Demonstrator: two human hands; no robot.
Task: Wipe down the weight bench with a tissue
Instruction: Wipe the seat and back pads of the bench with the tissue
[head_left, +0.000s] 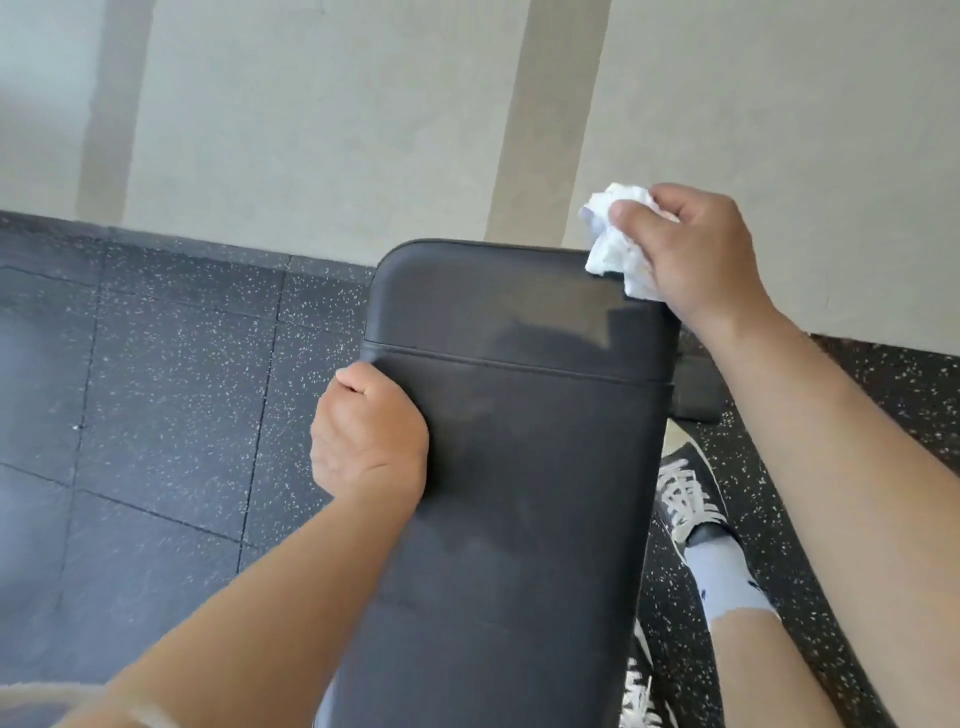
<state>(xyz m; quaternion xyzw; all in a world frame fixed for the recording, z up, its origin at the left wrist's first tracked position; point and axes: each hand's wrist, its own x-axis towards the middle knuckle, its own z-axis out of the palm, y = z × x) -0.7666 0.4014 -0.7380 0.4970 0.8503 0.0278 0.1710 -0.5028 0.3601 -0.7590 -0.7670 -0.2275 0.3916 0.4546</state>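
Observation:
The black padded weight bench (514, 467) runs from the bottom of the view up toward the wall, with a stitched seam across it near the far end. My left hand (369, 436) grips the bench's left edge just below that seam, fingers curled round the side. My right hand (696, 249) holds a crumpled white tissue (615, 244) at the bench's far right corner, and the tissue touches the pad's edge there. A darker smear shows on the pad beside that corner.
Speckled black rubber floor tiles (171, 374) lie on the left and right of the bench. A pale wall (337, 119) stands just beyond its far end. My foot in a dark laced shoe (685, 493) and white sock is on the floor to the right.

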